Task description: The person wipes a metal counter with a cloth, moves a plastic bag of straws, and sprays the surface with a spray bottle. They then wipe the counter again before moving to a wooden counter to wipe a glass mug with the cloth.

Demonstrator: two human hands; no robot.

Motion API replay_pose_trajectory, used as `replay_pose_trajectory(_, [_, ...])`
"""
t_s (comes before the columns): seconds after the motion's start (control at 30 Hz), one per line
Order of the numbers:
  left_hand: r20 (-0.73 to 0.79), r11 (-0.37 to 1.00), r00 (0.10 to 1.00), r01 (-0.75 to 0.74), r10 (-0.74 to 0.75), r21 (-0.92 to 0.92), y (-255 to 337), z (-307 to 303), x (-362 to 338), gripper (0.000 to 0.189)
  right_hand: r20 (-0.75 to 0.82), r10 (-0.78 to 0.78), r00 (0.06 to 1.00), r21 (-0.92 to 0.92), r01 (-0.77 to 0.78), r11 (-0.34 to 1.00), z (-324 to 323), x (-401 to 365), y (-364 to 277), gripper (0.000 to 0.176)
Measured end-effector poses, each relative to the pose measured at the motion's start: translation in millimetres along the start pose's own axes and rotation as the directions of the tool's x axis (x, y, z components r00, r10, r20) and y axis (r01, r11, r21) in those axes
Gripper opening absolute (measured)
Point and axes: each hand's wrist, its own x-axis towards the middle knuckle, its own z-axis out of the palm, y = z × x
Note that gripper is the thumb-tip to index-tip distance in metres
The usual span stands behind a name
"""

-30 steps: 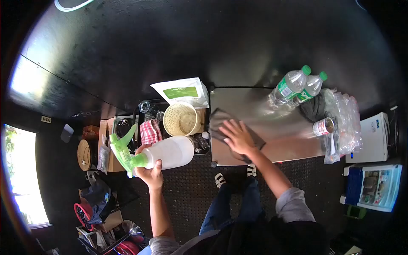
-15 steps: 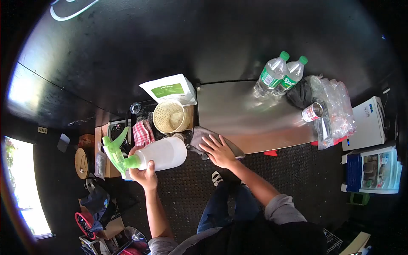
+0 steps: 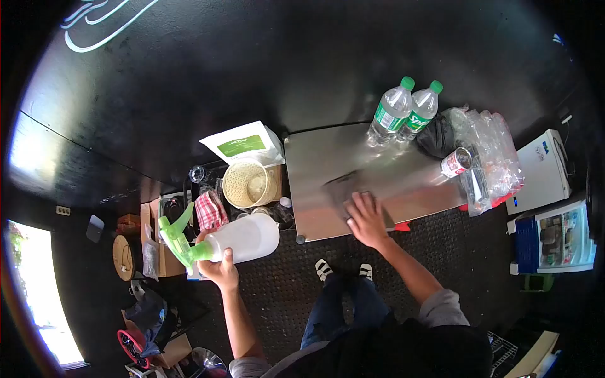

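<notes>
My left hand point(image 3: 220, 269) is closed round the neck of a spray bottle point(image 3: 242, 239) with a translucent white body and a green trigger head. The bottle lies sideways in the air, in front of the items left of the steel tabletop. My right hand point(image 3: 368, 220) lies flat, fingers extended, on a dark grey cloth point(image 3: 340, 192). Beneath the cloth is a shiny steel tabletop point(image 3: 315, 148); the hand is near its front edge. Part of the cloth is hidden under the palm.
Two clear green-capped bottles point(image 3: 392, 113) stand at the tabletop's back, near a can point(image 3: 456, 162) and plastic-wrapped cups point(image 3: 495, 151). Leftward are a cream woven basket point(image 3: 238, 183), a white-and-green pouch point(image 3: 242, 146) and a red checkered cloth point(image 3: 210, 210). A white fridge point(image 3: 541, 170) stands right.
My right hand has slid the dark cloth rightward from the tabletop's left front corner. My left hand still holds the spray bottle, and the view has shifted slightly.
</notes>
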Motion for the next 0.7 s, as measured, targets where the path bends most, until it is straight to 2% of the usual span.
replay_pose_trajectory(0.03, [0.026,1.0,1.0,-0.011,0.01,0.021,-3.7,-3.4,1.7,0.071,0.005,-0.167,0.986,0.001,0.167,0.986,-0.1,9.7,-4.0,0.05])
replay_pose_trajectory(0.13, [0.048,1.0,0.999,-0.012,0.011,0.026,-7.8,-10.5,4.8,0.072,0.059,-0.223,0.973,0.036,0.221,0.975,6.1,66.6,25.9,0.053])
replay_pose_trajectory(0.17, [0.039,1.0,0.999,-0.001,0.001,0.01,-8.2,-11.7,6.1,0.072,-0.045,-0.03,0.999,-0.008,0.03,1.0,21.6,90.3,40.1,0.052])
replay_pose_trajectory(0.2, [0.033,1.0,0.999,0.0,0.0,0.001,-3.4,-10.5,8.2,0.07,-0.158,0.158,0.975,-0.029,-0.164,0.986,30.6,106.0,46.8,0.052])
replay_pose_trajectory(0.23, [0.031,1.0,0.999,-0.01,0.01,0.001,-4.2,-10.4,10.4,0.07,-0.167,0.155,0.974,-0.026,-0.162,0.986,29.6,119.4,34.7,0.052])
replay_pose_trajectory(0.3, [0.039,0.999,0.998,-0.042,0.04,0.031,-6.4,-10.8,14.6,0.068,-0.165,0.423,0.891,-0.093,-0.441,0.893,34.6,150.7,-9.5,0.05])
replay_pose_trajectory(0.33, [0.05,0.999,0.998,-0.032,0.031,0.022,-6.0,-8.3,17.1,0.068,-0.089,0.227,0.97,-0.105,-0.235,0.966,29.4,153.8,-32.5,0.05])
replay_pose_trajectory(0.37, [0.053,0.999,0.998,-0.032,0.031,0.022,-8.0,-5.7,18.5,0.068,-0.01,0.019,1.0,-0.101,-0.02,0.995,26.3,149.2,-50.8,0.05])
replay_pose_trajectory(0.4, [0.054,0.999,0.998,-0.034,0.033,0.023,-10.3,-3.3,20.5,0.069,-0.02,-0.194,0.981,-0.009,0.194,0.981,35.5,145.6,-58.4,0.05])
replay_pose_trajectory(0.43, [0.055,0.999,0.998,-0.036,0.034,0.025,-12.2,-1.1,22.5,0.069,-0.05,-0.395,0.917,0.08,0.398,0.914,43.3,145.2,-62.1,0.051])
replay_pose_trajectory(0.5, [0.056,0.998,0.997,-0.052,0.05,0.028,-13.3,2.0,25.8,0.07,-0.032,-0.415,0.909,0.132,0.415,0.9,42.0,148.8,-38.6,0.052])
replay_pose_trajectory(0.57, [0.052,0.997,0.996,-0.072,0.07,0.03,-15.3,2.7,29.8,0.071,-0.002,-0.256,0.967,0.136,0.253,0.958,27.6,152.6,-2.2,0.052])
replay_pose_trajectory(0.6, [0.062,0.998,0.996,-0.06,0.058,0.03,-16.2,1.7,31.5,0.071,0.0,-0.029,1.0,0.113,0.029,0.993,17.9,157.5,15.3,0.054])
replay_pose_trajectory(0.63, [0.07,0.998,0.997,-0.047,0.044,0.032,-16.5,1.3,32.5,0.071,0.0,0.196,0.981,0.091,-0.195,0.977,11.3,161.1,29.1,0.055])
replay_pose_trajectory(0.7, [0.067,0.999,0.997,-0.031,0.03,0.007,-14.8,8.6,37.9,0.07,-0.216,0.503,0.837,-0.106,-0.532,0.84,43.8,169.5,51.1,0.058])
